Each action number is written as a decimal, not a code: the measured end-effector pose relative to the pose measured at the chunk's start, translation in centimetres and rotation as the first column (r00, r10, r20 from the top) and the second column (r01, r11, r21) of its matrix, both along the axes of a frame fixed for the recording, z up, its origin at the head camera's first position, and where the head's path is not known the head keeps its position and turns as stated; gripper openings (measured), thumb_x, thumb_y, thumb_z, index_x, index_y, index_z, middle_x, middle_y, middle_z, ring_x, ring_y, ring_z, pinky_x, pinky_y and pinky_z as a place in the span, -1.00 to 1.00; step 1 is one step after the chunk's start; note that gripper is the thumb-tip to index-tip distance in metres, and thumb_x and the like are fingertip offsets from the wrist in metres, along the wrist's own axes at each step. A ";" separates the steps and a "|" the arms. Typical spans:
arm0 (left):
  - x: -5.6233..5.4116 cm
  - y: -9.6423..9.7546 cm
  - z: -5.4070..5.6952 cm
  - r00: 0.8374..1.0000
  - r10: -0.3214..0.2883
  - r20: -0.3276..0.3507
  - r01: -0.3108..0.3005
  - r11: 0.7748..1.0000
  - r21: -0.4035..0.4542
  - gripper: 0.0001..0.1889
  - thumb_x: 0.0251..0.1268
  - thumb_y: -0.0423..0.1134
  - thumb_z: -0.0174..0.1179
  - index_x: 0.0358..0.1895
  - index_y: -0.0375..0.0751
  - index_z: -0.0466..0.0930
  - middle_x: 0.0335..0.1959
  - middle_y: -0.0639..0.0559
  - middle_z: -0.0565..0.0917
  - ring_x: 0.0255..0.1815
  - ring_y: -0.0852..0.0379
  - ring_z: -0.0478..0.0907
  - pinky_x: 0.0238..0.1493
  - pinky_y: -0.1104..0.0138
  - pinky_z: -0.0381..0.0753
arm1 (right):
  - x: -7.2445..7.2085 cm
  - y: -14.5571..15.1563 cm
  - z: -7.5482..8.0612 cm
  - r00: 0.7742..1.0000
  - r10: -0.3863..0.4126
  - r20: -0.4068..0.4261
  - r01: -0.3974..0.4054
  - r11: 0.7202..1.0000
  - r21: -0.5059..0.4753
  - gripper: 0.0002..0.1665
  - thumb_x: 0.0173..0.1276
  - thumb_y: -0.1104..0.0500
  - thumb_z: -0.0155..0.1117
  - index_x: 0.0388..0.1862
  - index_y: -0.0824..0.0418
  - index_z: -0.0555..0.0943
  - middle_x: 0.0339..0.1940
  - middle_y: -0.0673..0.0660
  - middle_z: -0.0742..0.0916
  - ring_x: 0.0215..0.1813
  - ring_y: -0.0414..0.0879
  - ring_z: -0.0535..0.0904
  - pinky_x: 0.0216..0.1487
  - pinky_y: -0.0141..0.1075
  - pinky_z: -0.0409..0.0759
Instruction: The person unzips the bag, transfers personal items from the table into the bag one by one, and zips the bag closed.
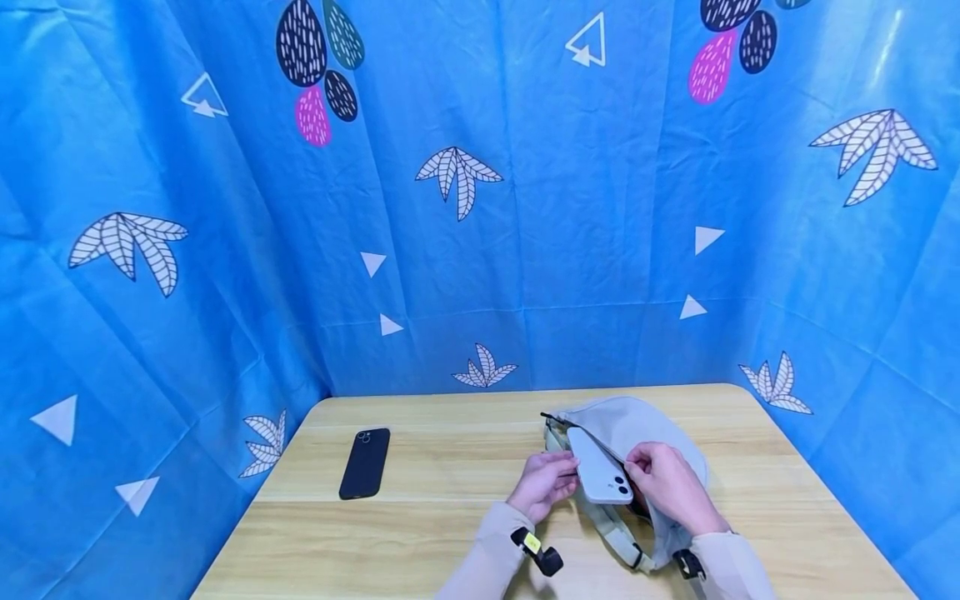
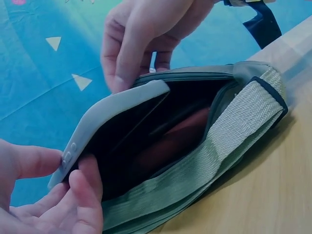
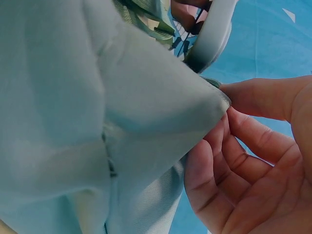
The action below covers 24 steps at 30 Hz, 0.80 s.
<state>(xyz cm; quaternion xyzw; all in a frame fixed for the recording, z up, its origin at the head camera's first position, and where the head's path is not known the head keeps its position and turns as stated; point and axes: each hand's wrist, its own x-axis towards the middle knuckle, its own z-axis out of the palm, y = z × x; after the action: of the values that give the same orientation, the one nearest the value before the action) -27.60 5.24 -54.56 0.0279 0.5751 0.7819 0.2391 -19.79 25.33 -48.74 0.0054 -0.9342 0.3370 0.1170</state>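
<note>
A light grey-green waist bag point(image 1: 637, 421) with a webbing strap point(image 2: 248, 117) lies at the right of the table, its zip mouth gaping. At that mouth my left hand point(image 1: 546, 485) pinches a white smartphone point(image 1: 600, 471) by its side edge, thumb near the buttons. The phone slants across the opening, camera end toward me. My right hand point(image 1: 671, 483) pinches the edge of the bag's opening between thumb and fingers, lifting the fabric point(image 3: 161, 97). Inside the bag, in the left wrist view, a reddish-brown patch point(image 2: 170, 141) shows; its kind is unclear.
A black smartphone point(image 1: 365, 463) lies face down on the left part of the wooden table point(image 1: 450, 533). Blue patterned curtains point(image 1: 585, 250) hang behind the table and on both sides. Straps with small devices point(image 1: 536, 550) sit on the wrists.
</note>
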 end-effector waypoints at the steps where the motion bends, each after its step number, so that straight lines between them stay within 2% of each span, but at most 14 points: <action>1: 0.1 0.1 0.0 1.000 0.008 0.000 -0.008 1.000 0.004 -0.73 0.29 -0.40 0.32 0.03 -0.35 0.60 -0.39 0.07 0.72 -0.45 0.25 0.62 -0.38 0.53 0.64 | 0.0 0.0 0.0 1.000 0.001 0.003 -0.001 1.000 -0.002 -0.86 0.33 0.34 0.32 -0.40 0.17 0.71 -0.50 -0.03 0.70 -0.42 -0.22 0.52 -0.39 -0.44 0.49; 7: 0.4 1.0 0.0 0.999 0.043 -0.003 -0.042 0.999 0.020 -0.72 0.28 -0.42 0.32 0.03 -0.35 0.58 -0.40 0.07 0.72 -0.47 0.26 0.61 -0.42 0.54 0.63 | 0.0 -0.1 0.0 1.000 0.000 0.008 0.001 1.000 -0.007 -0.87 0.33 0.34 0.31 -0.39 0.18 0.72 -0.50 -0.02 0.71 -0.43 -0.21 0.52 -0.41 -0.43 0.48; 18: 0.8 2.8 -0.1 0.997 0.071 0.013 -0.072 0.997 0.040 -0.78 0.25 -0.45 0.32 -0.06 -0.31 0.59 -0.46 0.05 0.71 -0.51 0.26 0.61 -0.48 0.55 0.60 | -0.1 -0.1 0.0 1.000 -0.003 0.008 0.003 1.000 -0.006 -0.86 0.33 0.35 0.31 -0.40 0.18 0.70 -0.52 -0.02 0.68 -0.44 -0.20 0.50 -0.43 -0.44 0.46; 24: 1.3 3.7 0.1 0.997 0.078 0.008 -0.078 0.996 0.042 -0.75 0.25 -0.45 0.32 -0.02 -0.36 0.58 -0.42 0.03 0.72 -0.50 0.25 0.65 -0.48 0.55 0.60 | -0.1 -0.2 -0.1 1.000 -0.006 0.015 0.006 1.000 -0.010 -0.86 0.34 0.35 0.30 -0.41 0.19 0.70 -0.52 -0.02 0.67 -0.44 -0.20 0.50 -0.44 -0.44 0.45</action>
<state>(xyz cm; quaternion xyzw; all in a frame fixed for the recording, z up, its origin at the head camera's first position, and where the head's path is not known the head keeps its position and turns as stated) -26.26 8.97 -54.42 0.0078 0.5585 0.8026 0.2095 -19.89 25.18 -48.80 -0.0003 -0.9333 0.3414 0.1111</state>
